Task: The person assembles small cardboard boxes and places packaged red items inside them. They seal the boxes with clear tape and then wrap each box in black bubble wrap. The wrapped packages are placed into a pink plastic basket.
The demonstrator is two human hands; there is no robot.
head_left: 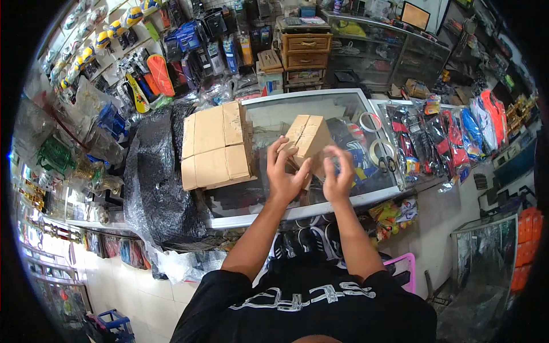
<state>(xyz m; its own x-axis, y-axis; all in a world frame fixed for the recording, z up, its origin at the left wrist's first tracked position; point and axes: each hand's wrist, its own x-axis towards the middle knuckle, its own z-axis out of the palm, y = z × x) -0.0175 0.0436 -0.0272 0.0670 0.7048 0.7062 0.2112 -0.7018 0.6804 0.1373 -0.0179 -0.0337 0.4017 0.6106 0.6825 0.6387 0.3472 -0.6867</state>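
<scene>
A small brown cardboard box [311, 134] stands on the glass counter in front of me, with a dark seam running across its top. My left hand [286, 174] is at its near left side, fingers curved against the cardboard and thumb along the near face. On the right of the box is my right hand [338, 176], fingers bent and apart, slightly blurred; whether its fingertips touch the box I cannot tell. A brown strip or flap shows below the box between my hands, partly hidden. To the left lies a pile of flattened cardboard [214, 146], creased across the top.
The glass counter [274, 215] has a metal frame. Black bubble wrap [151, 171] drapes over its left end. Tape rolls [370, 122] and scissors [388, 164] lie at the right. Packaged goods [423, 134] cover the adjoining counter. Shoes [309, 240] sit below the near edge.
</scene>
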